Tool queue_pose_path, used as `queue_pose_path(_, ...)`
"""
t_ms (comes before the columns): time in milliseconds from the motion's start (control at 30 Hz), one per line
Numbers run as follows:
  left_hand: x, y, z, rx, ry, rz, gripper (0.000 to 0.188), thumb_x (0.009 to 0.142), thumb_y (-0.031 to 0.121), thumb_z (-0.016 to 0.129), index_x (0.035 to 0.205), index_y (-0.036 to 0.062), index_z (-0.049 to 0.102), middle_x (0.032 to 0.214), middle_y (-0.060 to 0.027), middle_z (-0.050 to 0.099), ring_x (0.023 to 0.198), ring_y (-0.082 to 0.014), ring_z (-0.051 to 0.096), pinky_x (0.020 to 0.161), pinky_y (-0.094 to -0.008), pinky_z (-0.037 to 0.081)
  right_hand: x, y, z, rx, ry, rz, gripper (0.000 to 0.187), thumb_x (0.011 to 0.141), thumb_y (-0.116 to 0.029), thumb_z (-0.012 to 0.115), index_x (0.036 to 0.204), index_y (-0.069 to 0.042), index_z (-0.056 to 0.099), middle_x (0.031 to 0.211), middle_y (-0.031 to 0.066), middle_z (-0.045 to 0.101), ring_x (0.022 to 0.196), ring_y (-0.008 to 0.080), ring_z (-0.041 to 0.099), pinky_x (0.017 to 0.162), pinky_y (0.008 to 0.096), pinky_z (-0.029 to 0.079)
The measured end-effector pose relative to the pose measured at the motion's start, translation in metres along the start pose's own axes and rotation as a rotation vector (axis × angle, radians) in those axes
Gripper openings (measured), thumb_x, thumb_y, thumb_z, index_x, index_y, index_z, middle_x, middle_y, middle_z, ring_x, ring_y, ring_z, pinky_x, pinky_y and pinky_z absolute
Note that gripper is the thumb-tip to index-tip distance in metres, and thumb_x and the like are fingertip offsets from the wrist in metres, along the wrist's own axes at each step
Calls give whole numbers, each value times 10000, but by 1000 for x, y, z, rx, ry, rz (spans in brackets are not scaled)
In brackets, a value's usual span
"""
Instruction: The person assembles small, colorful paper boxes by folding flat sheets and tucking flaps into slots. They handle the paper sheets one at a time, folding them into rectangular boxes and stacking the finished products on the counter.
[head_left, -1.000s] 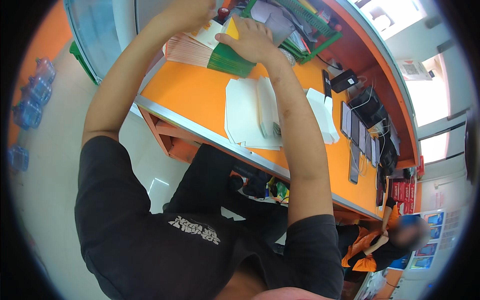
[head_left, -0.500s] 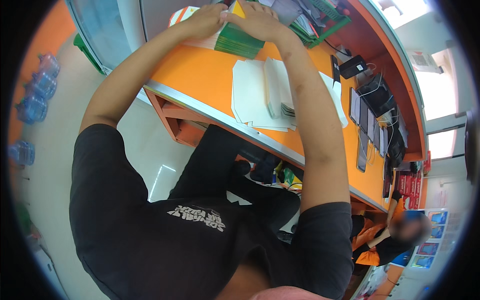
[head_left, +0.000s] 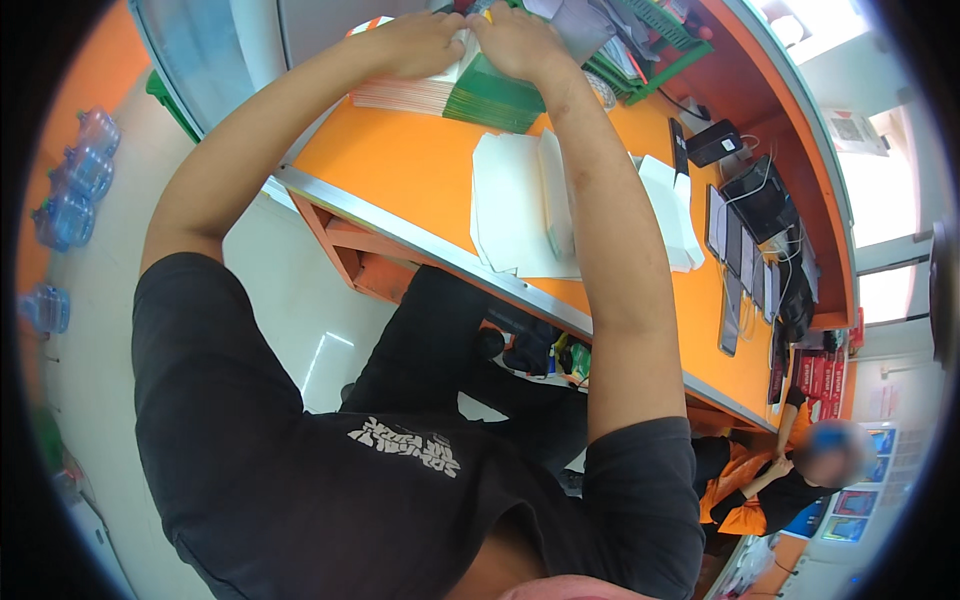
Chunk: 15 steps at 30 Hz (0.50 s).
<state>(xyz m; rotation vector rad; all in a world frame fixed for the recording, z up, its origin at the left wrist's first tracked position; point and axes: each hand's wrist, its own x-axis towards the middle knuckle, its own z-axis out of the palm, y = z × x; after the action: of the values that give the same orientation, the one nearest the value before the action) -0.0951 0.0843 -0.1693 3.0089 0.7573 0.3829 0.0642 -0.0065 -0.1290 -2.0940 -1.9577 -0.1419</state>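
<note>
Green-and-white stack [head_left: 492, 98]: on the table [head_left: 390, 175], near the view's upper rim, layered edges facing us. Left hand [head_left: 422, 46] and right hand [head_left: 518, 44] lie over its upper part, nearly meeting, and mask most of the top face. Fingers largely hidden; we cannot tell whether they clamp the stack or stand apart. Nearer us, white sheets [head_left: 505, 200] lie partly covered by the right forearm [head_left: 618, 215]; we cannot make out their right side.
</note>
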Motion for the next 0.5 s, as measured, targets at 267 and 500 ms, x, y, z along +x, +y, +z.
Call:
queue_pose_path(267,-24,13,6,-175,177,-150,489,989,306,361,1351,-4,469,1332,-286,556,1181,-446,560,1056,-538,403,-3,-7,-4,-49,80,-109,558,1005,-407,377,1262,27,616,1330,286,579,1257,439,539,1072,496,415)
queue_pose_path(500,-4,8,-37,-462,-262,-78,535,1030,389,301,1442,75,434,1374,-284,539,1260,-457,518,1086,-527,401,-19,-28,-51,22,-219,34,574,1005,-413,363,1318,15,582,1380,265,555,1287,409,530,1097,504,393)
